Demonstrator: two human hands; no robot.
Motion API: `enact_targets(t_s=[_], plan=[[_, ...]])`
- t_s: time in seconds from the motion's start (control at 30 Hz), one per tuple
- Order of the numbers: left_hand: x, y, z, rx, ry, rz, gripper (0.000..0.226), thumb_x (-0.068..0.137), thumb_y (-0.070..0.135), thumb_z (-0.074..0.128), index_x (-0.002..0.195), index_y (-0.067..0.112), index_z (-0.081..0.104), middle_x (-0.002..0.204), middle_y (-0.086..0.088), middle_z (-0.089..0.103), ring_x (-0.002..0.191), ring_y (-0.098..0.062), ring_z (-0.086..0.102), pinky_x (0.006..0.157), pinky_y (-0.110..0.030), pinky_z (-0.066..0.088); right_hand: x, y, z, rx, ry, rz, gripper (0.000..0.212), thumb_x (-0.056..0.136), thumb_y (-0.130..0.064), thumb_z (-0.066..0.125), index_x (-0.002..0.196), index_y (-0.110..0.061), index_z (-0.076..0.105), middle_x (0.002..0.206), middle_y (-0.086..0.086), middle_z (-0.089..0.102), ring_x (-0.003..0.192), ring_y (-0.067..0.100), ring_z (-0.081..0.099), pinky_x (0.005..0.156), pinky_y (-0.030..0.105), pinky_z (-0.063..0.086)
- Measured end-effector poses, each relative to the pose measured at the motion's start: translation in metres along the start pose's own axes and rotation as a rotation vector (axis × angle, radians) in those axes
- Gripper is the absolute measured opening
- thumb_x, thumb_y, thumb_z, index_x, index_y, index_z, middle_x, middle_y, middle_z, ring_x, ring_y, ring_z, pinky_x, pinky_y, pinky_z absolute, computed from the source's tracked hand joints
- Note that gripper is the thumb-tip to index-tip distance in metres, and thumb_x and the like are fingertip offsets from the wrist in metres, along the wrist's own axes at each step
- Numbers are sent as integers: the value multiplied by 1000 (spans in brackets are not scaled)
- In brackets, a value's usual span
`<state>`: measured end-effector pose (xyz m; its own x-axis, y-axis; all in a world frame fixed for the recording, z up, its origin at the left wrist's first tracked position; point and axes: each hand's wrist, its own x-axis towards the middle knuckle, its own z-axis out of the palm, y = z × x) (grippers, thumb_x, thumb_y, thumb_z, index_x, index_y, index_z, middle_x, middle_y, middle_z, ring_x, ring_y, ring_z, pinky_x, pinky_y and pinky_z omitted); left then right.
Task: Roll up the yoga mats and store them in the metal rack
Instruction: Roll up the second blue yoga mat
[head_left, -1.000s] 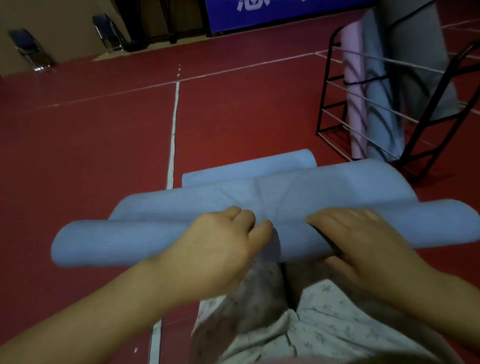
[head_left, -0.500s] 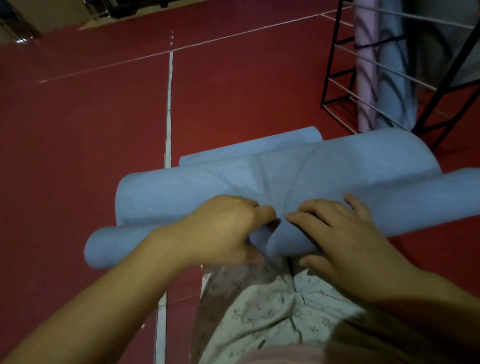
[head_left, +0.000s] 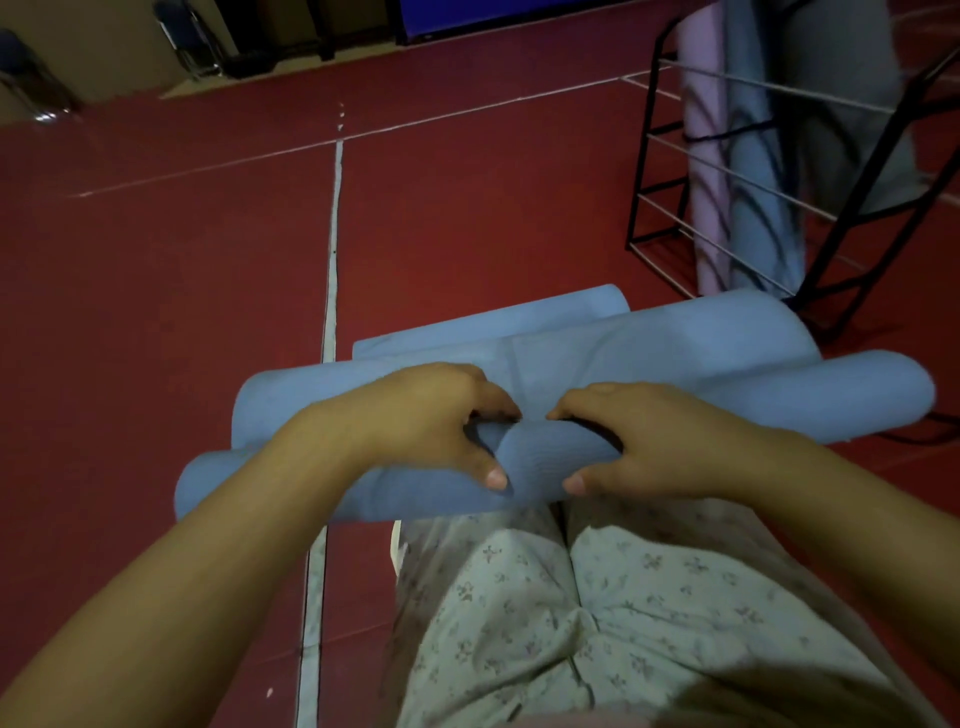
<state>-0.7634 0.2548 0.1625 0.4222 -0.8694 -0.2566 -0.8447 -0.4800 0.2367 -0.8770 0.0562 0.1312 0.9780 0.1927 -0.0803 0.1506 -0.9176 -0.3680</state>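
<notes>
- Blue yoga mat (head_left: 675, 353): partly rolled, lying across the red floor (head_left: 467, 218) just in front of the person's knees; the unrolled remainder extends away toward the rack.
- Left hand (head_left: 431, 421): fingers curled over the top of the roll, thumb beneath, gripping it near the middle.
- Right hand (head_left: 639, 441): same grip, just beside the left, fingertips nearly meeting.
- Metal rack (head_left: 654, 171): black frame at the floor's far right, holding a pink mat (head_left: 704, 156) and a blue mat (head_left: 753, 171) upright.
- Patterned trousers (head_left: 571, 623): near edge of view.
</notes>
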Motion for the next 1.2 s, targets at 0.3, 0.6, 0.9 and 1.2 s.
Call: enact_targets(t_s=[0.3, 0.6, 0.9, 1.2], plan=[[-16, 41, 59, 467, 572, -7, 47, 42, 24, 89, 81, 9, 66, 70, -8, 58, 53, -26, 55, 41, -29, 38, 10, -4, -15, 40, -93, 26, 44, 78, -52, 67, 117, -36, 54, 109, -14, 61, 95, 5, 56, 82, 27, 47], [3, 21, 8, 204, 261, 10, 44, 77, 48, 70, 108, 17, 63, 95, -3, 60, 85, -21, 57, 72, -33, 43, -11, -13, 28, -310, 465, -53, 72, 44, -31, 92, 106, -13, 61, 105, 9, 60, 91, 31, 63, 86, 57, 48], [10, 3, -11, -172, 94, -102, 51, 76, 45, 74, 122, 27, 63, 111, 12, 67, 98, -4, 60, 88, -30, 48, 7, -6, 6, -168, 322, -14, 52, 64, -49, 78, 105, -25, 56, 96, -6, 55, 86, 16, 55, 76, 30, 40], [-2, 27, 35, 257, 506, -139, 62, 61, 42, 81, 112, 12, 60, 101, -10, 58, 87, -34, 56, 72, -41, 46, 34, -3, -23, -150, 125, -2, 53, 62, -58, 77, 96, -32, 45, 88, -11, 50, 80, 10, 50, 68, 28, 43]])
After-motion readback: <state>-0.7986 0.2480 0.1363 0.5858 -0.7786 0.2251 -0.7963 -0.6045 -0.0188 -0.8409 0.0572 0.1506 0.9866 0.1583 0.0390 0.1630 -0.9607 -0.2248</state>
